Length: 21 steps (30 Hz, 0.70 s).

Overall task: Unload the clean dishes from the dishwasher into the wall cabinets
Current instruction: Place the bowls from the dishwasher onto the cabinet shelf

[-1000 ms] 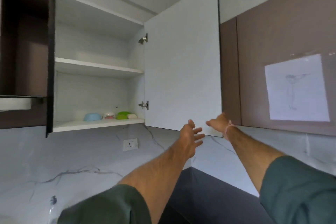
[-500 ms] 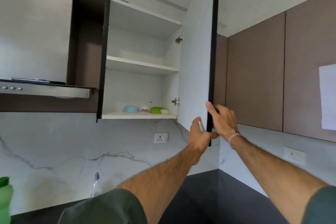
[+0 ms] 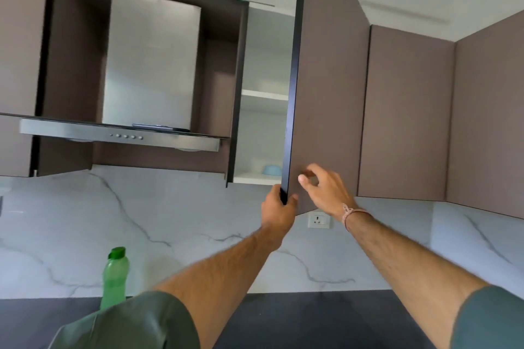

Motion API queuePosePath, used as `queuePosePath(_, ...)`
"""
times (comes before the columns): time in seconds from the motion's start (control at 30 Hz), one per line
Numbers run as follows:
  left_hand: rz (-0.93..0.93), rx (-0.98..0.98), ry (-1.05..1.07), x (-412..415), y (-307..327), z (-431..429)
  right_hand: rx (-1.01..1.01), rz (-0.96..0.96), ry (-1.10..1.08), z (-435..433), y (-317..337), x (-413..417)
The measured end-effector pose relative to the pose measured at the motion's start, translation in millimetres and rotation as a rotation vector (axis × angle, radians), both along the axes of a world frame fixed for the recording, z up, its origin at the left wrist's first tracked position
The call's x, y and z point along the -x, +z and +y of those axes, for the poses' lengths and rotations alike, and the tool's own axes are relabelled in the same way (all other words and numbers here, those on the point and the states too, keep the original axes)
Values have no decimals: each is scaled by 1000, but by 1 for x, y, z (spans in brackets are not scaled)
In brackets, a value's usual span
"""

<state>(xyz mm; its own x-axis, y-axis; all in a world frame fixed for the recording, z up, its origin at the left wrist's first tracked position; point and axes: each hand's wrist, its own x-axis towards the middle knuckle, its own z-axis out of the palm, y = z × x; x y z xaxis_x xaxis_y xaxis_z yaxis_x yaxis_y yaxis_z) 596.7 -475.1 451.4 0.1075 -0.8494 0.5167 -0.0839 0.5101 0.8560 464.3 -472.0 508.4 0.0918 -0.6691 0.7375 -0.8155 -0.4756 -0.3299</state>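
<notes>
The brown wall cabinet door (image 3: 326, 88) stands partly open, its dark edge facing me. My left hand (image 3: 278, 208) grips the door's bottom corner, fingers wrapped round the edge. My right hand (image 3: 323, 190) rests against the door's outer face just right of that edge, fingers loosely curled, holding nothing. Through the narrow gap I see white shelves (image 3: 263, 95) and a pale blue bowl (image 3: 272, 169) on the bottom shelf. The other dishes inside are hidden by the door.
A steel range hood (image 3: 122, 133) hangs to the left. More brown cabinets (image 3: 405, 110) run to the right. A green bottle (image 3: 114, 278) stands on the dark counter (image 3: 312, 317) by the marble backsplash. A wall socket (image 3: 319, 219) sits below the door.
The door has swung from wide open towards closed, now hiding most of the shelves. My left hand took hold of its bottom corner and my right hand moved onto its outer face. The view shifted left.
</notes>
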Motion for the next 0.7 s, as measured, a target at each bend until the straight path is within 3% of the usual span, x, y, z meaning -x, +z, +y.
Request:
queuePosePath(0.27, 181, -119, 117, -34, -11, -64, 114, 238, -65, -83, -13, -18)
queuePosePath(0.53, 456, -169, 65, -67, -15, -142, 206, 485, -97, -158, -25, -30)
queuePosePath(0.7, 620, -204, 12, -81, -17, -189, 215, 509, -118, -203, -34, -46)
